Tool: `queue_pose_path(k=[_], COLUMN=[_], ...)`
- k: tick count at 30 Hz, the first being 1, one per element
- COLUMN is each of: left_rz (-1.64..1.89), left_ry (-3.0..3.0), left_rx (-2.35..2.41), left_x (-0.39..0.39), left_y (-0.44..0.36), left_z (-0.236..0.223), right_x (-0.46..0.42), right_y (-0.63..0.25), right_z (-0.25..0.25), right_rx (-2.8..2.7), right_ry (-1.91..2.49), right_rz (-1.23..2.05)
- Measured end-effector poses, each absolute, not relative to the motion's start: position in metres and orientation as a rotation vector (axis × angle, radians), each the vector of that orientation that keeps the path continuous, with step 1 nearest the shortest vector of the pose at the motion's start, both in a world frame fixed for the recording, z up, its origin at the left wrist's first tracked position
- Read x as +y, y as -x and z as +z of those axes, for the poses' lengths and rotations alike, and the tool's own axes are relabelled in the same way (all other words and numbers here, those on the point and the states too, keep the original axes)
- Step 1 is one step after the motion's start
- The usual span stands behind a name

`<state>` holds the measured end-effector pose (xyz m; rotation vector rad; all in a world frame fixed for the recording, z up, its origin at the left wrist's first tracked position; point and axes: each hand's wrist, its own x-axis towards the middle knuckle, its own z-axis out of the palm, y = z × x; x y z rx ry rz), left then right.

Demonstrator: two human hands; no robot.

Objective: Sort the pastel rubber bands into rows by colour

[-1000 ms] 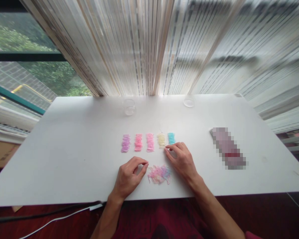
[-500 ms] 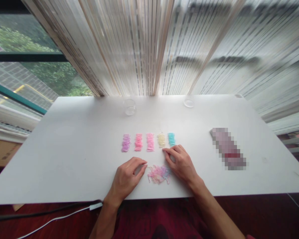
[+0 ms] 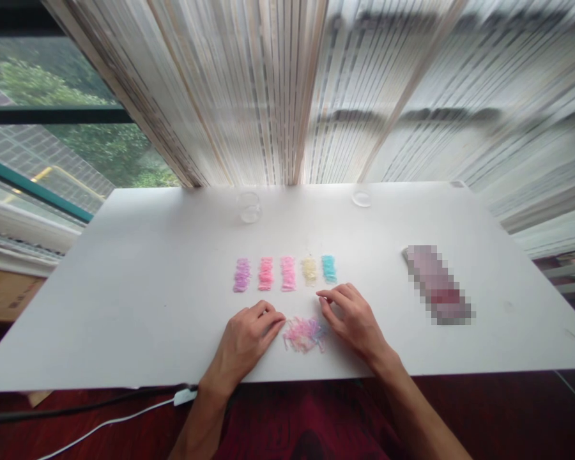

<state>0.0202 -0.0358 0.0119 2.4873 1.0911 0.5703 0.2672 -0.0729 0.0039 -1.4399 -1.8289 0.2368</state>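
Note:
A loose pile of small thin pastel pieces (image 3: 305,335), mixed pink, purple, cream and blue, lies between my hands. My left hand (image 3: 252,335) is at the pile's left edge, thumb and forefinger pressed together; whatever is between them is too small to make out. Right of the pile, my right hand (image 3: 349,319) has thumb and forefinger slightly apart, with nothing visible between them. Beyond the hands, similar pieces form separate columns: purple (image 3: 242,275), coral pink (image 3: 266,274), light pink (image 3: 288,274), pale yellow (image 3: 309,272) and turquoise (image 3: 329,269). The yellow column is shorter.
Toward the back of the white table (image 3: 138,275) stand a clear round container (image 3: 249,208) and a clear shallow lid or dish (image 3: 361,200). A blurred-out, phone-shaped object (image 3: 438,284) lies at right. Striped curtains (image 3: 249,96) hang behind the table's far edge.
My right hand has drawn back slightly from the yellow column, and its fingertips have parted. My left thumb and forefinger have closed together at the pile's edge.

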Motion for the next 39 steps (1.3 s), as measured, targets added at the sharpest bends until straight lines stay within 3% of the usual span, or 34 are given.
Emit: queue_pose_path(k=[16, 39], left_rz=[0.762, 0.844], left_ry=[-2.203, -1.818], left_rx=[0.897, 0.888], left_x=[-0.043, -0.032], left_y=[-0.025, -0.048], left_z=[0.030, 0.005], right_x=[-0.089, -0.089], right_y=[-0.245, -0.252], right_z=[0.021, 0.002], right_rx=[-1.864, -1.747], right_ry=[1.235, 1.255], right_rz=[0.525, 0.464])
